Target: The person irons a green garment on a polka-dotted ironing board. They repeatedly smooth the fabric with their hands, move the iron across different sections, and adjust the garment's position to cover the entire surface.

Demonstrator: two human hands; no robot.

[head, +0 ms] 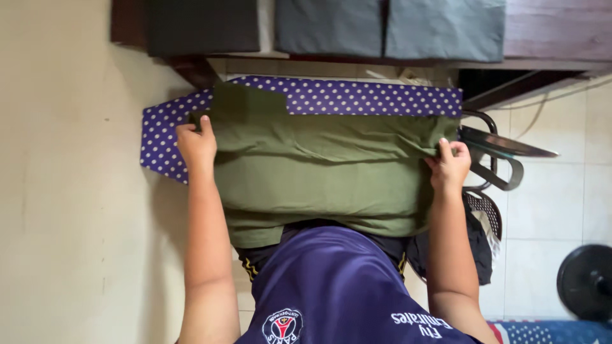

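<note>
Gripping olive-green cotton garment (325, 169) taut: left hand (197, 145) and right hand (450, 167) closed on opposite edges, flattening it over purple white-dotted ironing board (357, 97).

Lighting even, image sharp.
Soft daylight fills the scene; no glare. The left forearm (207, 255) casts a faint shadow on the cream wall (70, 191). Dark recess at upper right. Slight softness toward the frame edges.
</note>
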